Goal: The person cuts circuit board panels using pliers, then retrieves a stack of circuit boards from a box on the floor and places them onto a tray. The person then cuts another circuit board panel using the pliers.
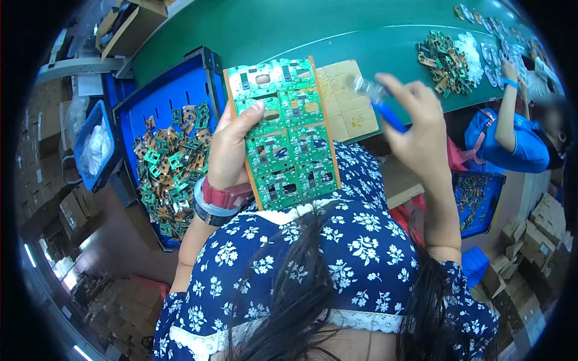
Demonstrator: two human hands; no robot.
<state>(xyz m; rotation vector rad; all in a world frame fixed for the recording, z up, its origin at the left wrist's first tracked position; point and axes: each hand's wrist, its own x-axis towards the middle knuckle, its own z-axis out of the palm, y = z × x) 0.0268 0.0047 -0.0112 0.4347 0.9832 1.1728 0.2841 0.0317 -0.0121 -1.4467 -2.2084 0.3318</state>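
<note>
Left hand [232, 146] grips circuit panel [278, 123]; right hand [420, 123], at panel's three o'clock, grasps blurred blue tool [390, 117]; board pieces [171, 171] toward eight.

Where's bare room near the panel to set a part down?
Green tabletop: beyond the board panel, and between the cardboard sheet and the right-hand board heap. Blue tray: far end, beyond its board pile. Crowded: rest of the tray, and around the heap, with white material against it.

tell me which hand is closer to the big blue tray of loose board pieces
Left: the left hand is beside the tray, holding the green panel; the right hand is beyond that panel, farther away.
</note>
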